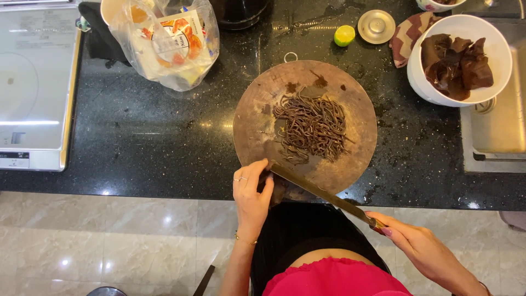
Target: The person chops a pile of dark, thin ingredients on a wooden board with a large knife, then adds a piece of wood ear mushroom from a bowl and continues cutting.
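Nearest the camera, the right hand (424,249) is closed round the handle of a long, broad-bladed kitchen knife (320,193), whose blade runs up and to the left from the handle across the near rim of a round, worn wooden chopping board (257,120). The left hand (251,193), wearing rings and a thin bracelet, rests at the board's near left edge with its fingers bent against the side of the blade near the tip; something small and dark sits under them, but what it is cannot be made out. In the middle of the board, just beyond the blade, lies a heap of thin dark brown strips (311,127), with a few dark scraps further back. The board sits on a black speckled stone worktop (159,137). To the far right a white round bowl (427,82) holds large dark brown, wrinkled pieces (455,64), beside a steel sink (501,126). Further back are a small green lime (344,35), a round metal lid (376,26) and a zigzag-patterned cloth (406,34). At the far left stands a clear plastic bag (171,41) of packaged goods, and a white induction hob (33,82) fills the left edge.
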